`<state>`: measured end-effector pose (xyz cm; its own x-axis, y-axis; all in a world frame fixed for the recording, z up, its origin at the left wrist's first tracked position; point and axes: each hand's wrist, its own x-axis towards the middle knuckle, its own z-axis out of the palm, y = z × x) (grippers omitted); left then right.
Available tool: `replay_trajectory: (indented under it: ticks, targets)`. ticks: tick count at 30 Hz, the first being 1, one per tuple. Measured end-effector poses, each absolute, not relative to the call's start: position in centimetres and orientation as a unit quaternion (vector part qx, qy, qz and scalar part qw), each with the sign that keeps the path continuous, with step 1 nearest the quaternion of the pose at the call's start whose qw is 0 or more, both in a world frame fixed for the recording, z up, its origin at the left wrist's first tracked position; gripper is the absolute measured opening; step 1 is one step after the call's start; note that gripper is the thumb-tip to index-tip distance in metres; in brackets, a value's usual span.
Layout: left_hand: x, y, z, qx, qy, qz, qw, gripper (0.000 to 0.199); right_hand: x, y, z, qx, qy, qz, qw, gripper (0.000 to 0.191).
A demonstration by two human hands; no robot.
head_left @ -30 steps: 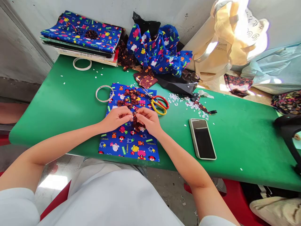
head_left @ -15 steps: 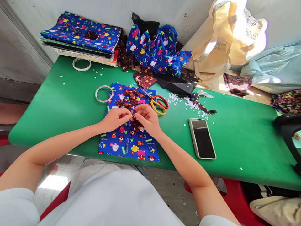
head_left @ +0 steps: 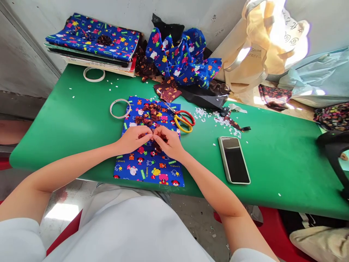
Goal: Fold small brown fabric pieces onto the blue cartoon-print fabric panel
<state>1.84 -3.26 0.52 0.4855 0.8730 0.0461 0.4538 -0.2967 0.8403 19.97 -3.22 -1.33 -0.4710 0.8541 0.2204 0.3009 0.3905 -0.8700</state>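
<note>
My left hand (head_left: 135, 138) and my right hand (head_left: 169, 141) meet fingertip to fingertip, both closed in a pinch. Whatever is between the fingertips is too small and covered to make out. Beneath them lies a blue cartoon-print cloth (head_left: 148, 163), flat on the table. Dark brown patterned fabric scraps (head_left: 152, 108) are scattered over its upper half, and some show right beside and under my fingers. Scissors (head_left: 184, 122) with one red and one yellow handle loop rest at the cloth's right edge, beyond my right hand. A white tape ring (head_left: 111, 113) touches the cloth's upper left side.
On the green table (head_left: 73, 127) are a second tape ring (head_left: 86, 77), a phone (head_left: 234, 160) and white paper bits (head_left: 201, 113). Along the back stand a book stack topped with blue cloth (head_left: 89, 36), crumpled blue cloth (head_left: 177, 58), eyeglasses (head_left: 224, 88) and a canvas bag (head_left: 251, 54).
My right hand has lowered slightly and its fingertips have closed against those of my left hand. My left hand has hardly moved, and the things on the table stay in place.
</note>
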Motion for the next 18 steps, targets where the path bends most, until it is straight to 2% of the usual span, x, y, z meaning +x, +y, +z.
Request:
replay_trajectory:
  ticks: [3, 5, 9, 11, 18]
  targets:
    - [1.8, -3.3, 0.6, 0.738, 0.434, 0.272, 0.44, 0.02, 20.1, -3.0, -1.3, -0.381, -0.764, 0.372, 0.365, 0.013]
    - [1.7, -3.4, 0.5, 0.719, 0.434, 0.278, 0.466, 0.015, 20.7, -2.2, -1.3, -0.412, -0.745, 0.329, 0.409, 0.014]
    - [1.6, -3.4, 0.3, 0.71, 0.44, 0.279, 0.474, 0.018, 24.0, 1.3, -1.3, -0.538, -0.639, 0.205, 0.51, 0.021]
    - [1.7, -3.5, 0.3, 0.709, 0.443, 0.284, 0.47, 0.017, 26.6, 3.4, -1.6, -0.602, -0.606, 0.153, 0.497, 0.02]
    - [1.9, -3.6, 0.4, 0.693, 0.458, 0.301, 0.469, 0.013, 32.7, 6.5, -3.3, -0.724, -0.592, 0.057, 0.35, 0.008]
